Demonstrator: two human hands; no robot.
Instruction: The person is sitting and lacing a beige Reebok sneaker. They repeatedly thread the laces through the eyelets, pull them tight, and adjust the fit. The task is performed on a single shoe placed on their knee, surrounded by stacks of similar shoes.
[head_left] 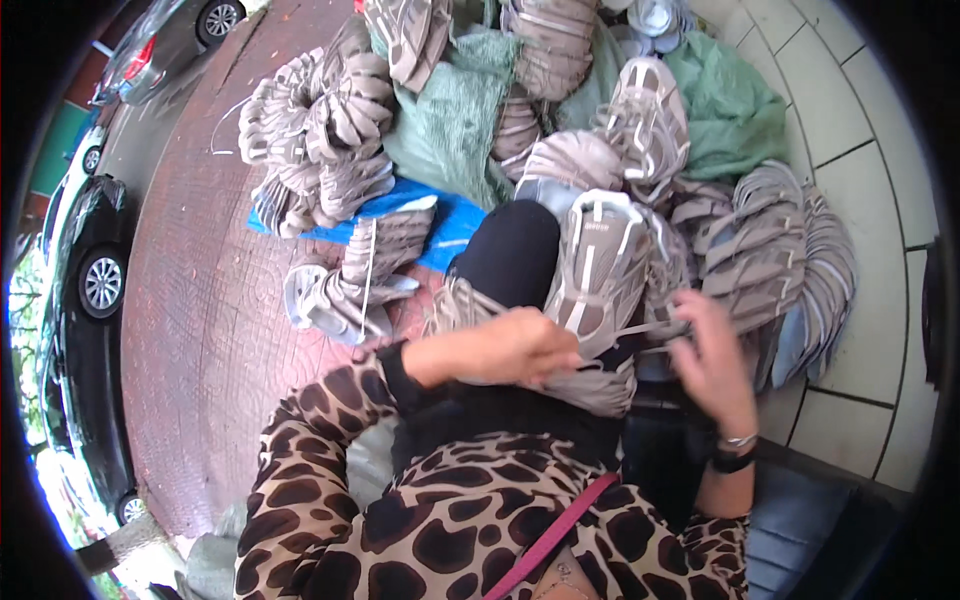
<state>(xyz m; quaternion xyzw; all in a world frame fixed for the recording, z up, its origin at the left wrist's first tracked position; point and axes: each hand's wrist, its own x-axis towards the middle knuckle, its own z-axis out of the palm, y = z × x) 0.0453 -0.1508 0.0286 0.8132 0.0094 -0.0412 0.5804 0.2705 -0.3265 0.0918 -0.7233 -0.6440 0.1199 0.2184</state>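
Across my lap lies a small stack of beige-grey shoe uppers (600,390) with loose laces. My left hand (510,345) is over its left part, fingers curled in a pinch; what they hold is hidden. To the right, my right hand (712,362) is raised with bent fingers, slightly blurred. A pale lace (650,329) runs nearly straight to its fingertips and seems gripped there. Just beyond my hands, a beige shoe upper with white trim (600,262) rests toe toward me, beside my black-clad knee (515,250).
Bundles of nested uppers surround me: a curled one (320,120) at far left, a tied one (370,275) nearer, another (755,245) at right. Green sacks (450,110) and a blue sheet (455,235) lie among them. Parked cars (85,310) stand beyond the paving; pale tiles (845,330) are at right.
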